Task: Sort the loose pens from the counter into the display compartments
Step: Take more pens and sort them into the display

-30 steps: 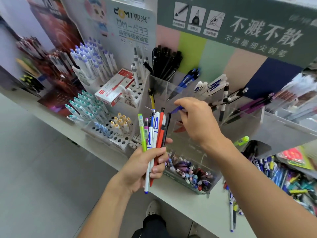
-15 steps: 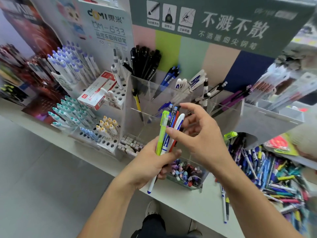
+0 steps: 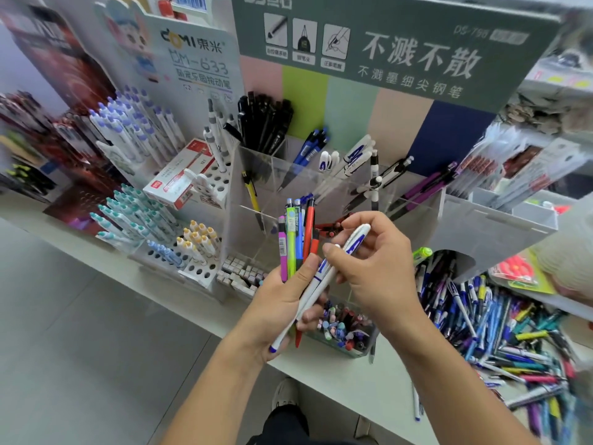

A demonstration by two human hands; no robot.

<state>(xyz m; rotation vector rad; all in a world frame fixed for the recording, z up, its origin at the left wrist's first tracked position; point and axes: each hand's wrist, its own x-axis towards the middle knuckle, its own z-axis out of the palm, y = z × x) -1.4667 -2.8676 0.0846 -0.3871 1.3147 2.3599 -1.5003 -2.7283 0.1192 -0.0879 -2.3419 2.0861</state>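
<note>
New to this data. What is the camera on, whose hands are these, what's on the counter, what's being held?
There is no robot here. A person wears a wide-angle camera on the head, looking forward and down, so both forearms reach in from the bottom of the picture.

The left hand grips a bunch of pens upright: pink, green, blue and red barrels show. The right hand pinches a white and blue pen that lies slanted across that bunch, and it looks as if it is being picked out.

Behind the hands stands a clear display with compartments; one holds black pens, another similar white and blue pens. On the white counter, to the right, lies a heap of loose pens not yet sorted. A small clear box of small colourful items sits under the hands.
</note>
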